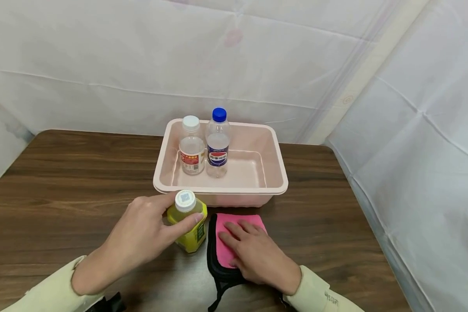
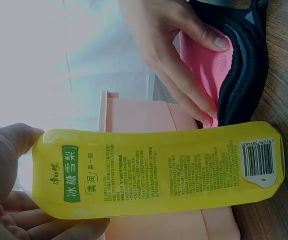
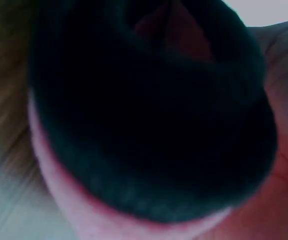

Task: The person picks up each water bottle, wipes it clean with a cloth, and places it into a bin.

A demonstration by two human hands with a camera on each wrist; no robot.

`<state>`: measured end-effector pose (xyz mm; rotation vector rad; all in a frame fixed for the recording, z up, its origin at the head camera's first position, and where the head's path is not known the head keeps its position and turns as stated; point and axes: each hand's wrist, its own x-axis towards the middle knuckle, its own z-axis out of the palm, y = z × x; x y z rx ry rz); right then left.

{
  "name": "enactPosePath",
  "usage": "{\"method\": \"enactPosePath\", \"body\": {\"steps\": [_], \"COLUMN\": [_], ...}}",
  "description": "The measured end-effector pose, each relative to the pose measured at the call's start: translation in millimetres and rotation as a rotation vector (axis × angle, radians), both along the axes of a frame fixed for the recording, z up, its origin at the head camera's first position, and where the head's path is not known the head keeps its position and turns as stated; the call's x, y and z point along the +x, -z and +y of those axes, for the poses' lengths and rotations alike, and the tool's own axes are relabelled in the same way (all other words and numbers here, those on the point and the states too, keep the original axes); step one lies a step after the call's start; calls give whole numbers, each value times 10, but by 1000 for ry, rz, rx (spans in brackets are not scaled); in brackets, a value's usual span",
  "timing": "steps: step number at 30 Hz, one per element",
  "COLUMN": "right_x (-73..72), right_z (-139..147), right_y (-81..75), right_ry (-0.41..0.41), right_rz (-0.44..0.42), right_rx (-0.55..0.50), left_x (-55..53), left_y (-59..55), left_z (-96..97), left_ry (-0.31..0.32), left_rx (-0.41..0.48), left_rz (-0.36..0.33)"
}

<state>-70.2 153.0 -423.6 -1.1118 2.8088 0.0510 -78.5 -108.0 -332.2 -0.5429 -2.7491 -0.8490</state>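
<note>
My left hand (image 1: 146, 225) grips a yellow-labelled drink bottle (image 1: 191, 236) by its upper part, thumb on one side and fingers on the other. The bottle has a white cap (image 1: 185, 200) and stands upright, close in front of the pink basin (image 1: 218, 190). In the left wrist view its label (image 2: 159, 170) shows green and white lettering and a barcode. On a folded pink cloth (image 1: 223, 249) with black edging and a black loop rests my right hand (image 1: 259, 255), fingers spread over the top. Dark edging (image 3: 149, 125) fills much of the right wrist view, blurred.
Inside the basin stand two clear bottles: one white-capped (image 1: 192, 151) with a red and white label, one blue-capped (image 1: 217, 147) with a blue label. The brown wooden table (image 1: 82, 173) meets white sheeting (image 1: 140, 56) behind, with more sheeting at the right.
</note>
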Motion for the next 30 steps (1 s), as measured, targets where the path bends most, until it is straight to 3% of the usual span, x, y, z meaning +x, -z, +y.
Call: {"method": "enactPosePath", "body": {"steps": [7, 14, 17, 20, 24, 26, 30], "right_x": [-67, -60, -78, -116, -148, -144, -136], "right_z": [-20, -56, -53, -31, 16, 29, -19], "right_y": [-11, 55, 76, 87, 63, 24, -112], "right_ry": [-10, -54, -66, -31, 34, 38, -3], "right_rz": [24, 153, 151, 48, -120, -145, -78], "right_rx": [-10, -119, -200, -382, -755, -924, -1167], "left_x": [0, 17, 14, 9, 5, 8, 14], "left_y": [-11, 8, 13, 14, 12, 15, 30], "left_z": [4, 11, 21, 26, 26, 22, 15], "left_ry": [-16, -34, -29, -27, -28, -32, -25], "left_rx": [16, 29, 41, 45, 40, 33, 36], "left_rz": [23, 10, 10, 14, 1, -4, 16]}}
